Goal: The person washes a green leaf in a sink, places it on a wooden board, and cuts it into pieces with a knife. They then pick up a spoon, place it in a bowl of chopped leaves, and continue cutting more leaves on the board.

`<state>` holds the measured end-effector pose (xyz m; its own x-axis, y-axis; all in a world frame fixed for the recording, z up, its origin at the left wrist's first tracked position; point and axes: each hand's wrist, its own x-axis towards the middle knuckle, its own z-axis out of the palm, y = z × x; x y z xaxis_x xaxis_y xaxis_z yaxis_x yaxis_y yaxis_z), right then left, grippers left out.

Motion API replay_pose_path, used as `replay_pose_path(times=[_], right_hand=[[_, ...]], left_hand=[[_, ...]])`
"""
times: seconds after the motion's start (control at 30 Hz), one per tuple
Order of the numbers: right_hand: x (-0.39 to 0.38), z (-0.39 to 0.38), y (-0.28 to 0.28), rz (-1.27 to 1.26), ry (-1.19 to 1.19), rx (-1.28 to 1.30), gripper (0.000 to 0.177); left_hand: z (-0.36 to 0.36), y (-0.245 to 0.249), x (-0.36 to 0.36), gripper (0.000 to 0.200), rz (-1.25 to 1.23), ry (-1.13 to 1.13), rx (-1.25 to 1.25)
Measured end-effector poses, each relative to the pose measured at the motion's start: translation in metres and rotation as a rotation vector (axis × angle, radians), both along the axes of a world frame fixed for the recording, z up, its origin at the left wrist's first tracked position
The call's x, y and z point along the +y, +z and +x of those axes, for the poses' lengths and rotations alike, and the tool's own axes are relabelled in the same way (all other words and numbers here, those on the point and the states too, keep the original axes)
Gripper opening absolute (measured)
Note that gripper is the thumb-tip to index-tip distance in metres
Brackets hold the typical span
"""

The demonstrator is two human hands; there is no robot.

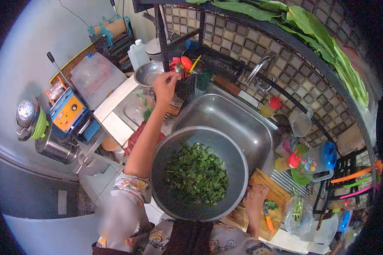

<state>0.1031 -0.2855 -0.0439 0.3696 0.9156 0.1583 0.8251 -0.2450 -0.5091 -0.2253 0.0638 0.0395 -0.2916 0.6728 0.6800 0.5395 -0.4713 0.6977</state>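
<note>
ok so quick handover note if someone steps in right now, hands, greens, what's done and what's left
Left hand: up at the utensil holder, pinching a metal spoon.
Right hand: on the cutting board beside the metal bowl, grip unclear.
Chopped greens lie in the bowl, which sits over the sink; orange-handled knife lies on the board.
Done: greens cut and in the bowl.
Left: spoon not yet at the bowl; green scraps on the board.
</note>
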Motion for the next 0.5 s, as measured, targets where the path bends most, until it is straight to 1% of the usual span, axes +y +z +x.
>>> replay_pose_path(times=[0.03, 0.07, 0.1, 0.17, 0.23, 0.3, 0.37, 0.43, 0.47, 0.5], right_hand=[[0.001, 0.000, 0.000, 0.020, 0.009, 0.003, 0.026], [0.002, 0.001, 0.000, 0.039, 0.020, 0.006, 0.025], [0.003, 0.002, 0.001, 0.037, 0.020, 0.008, 0.025], [0.004, 0.004, 0.004, 0.046, 0.053, 0.051, 0.022], [0.008, 0.000, 0.013, 0.057, 0.071, 0.037, 0.021], [0.009, -0.001, 0.015, 0.070, 0.090, 0.025, 0.021], [0.010, -0.001, 0.012, 0.102, 0.068, 0.029, 0.019], [0.011, -0.004, 0.017, 0.094, 0.057, 0.057, 0.019], [0.011, -0.006, 0.020, 0.085, 0.041, 0.082, 0.019], [0.012, -0.006, 0.020, 0.085, 0.041, 0.082, 0.019]], left_hand=[[0.000, 0.007, -0.005, 0.015, -0.020, -0.010, -0.082], [-0.006, 0.002, 0.003, 0.016, -0.023, -0.035, -0.168], [-0.007, 0.009, 0.001, 0.016, -0.025, -0.034, -0.166], [-0.009, 0.032, -0.011, 0.016, 0.030, -0.017, -0.265], [-0.019, 0.041, -0.015, 0.016, 0.067, -0.025, -0.256], [-0.026, 0.049, -0.023, 0.018, -0.034, -0.193, -0.527], [-0.029, 0.053, -0.036, 0.020, -0.007, -0.225, -0.535], [-0.035, 0.053, -0.047, 0.020, -0.169, -0.303, -0.700], [-0.037, 0.052, -0.053, 0.020, -0.169, -0.302, -0.699], [-0.040, 0.049, -0.059, 0.018, -0.193, -0.341, -0.777]])
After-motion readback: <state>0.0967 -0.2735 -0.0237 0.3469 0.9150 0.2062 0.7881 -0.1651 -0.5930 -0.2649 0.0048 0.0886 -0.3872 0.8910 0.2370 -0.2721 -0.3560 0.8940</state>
